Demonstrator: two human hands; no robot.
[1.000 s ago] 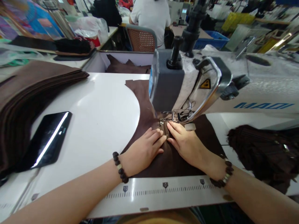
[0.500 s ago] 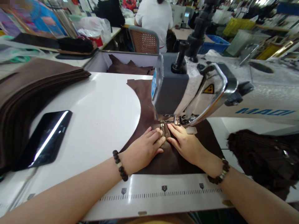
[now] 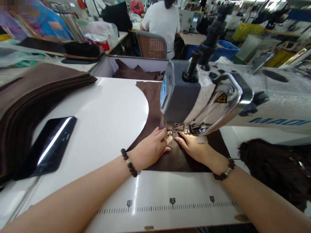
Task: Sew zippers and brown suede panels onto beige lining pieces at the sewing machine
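Under the head of a sewing machine (image 3: 181, 94) lies a dark brown fabric piece (image 3: 178, 161). My left hand (image 3: 152, 147) rests on it with outstretched fingers, left of the presser foot (image 3: 170, 132). On the other side my right hand (image 3: 195, 147) presses the fabric with its fingers extended, their tips partly hidden beneath the machine head. Between the two hands a zipper end with a small metal part shows at the foot; most of the zipper is out of sight. Neither hand grips anything; both lie flat on the cloth.
A phone (image 3: 52, 144) lies at left beside a thick stack of brown pieces (image 3: 43, 81). Bunched dark brown cloth (image 3: 274, 168) sits at right. A printed ruler (image 3: 155, 208) runs along the front edge. Behind, a person in a white shirt (image 3: 160, 21) sits on a chair (image 3: 152, 45).
The brown fabric has slid away from me under the foot, and both hands moved forward with it. More of the zipper has passed beneath the foot. The view has shifted slightly.
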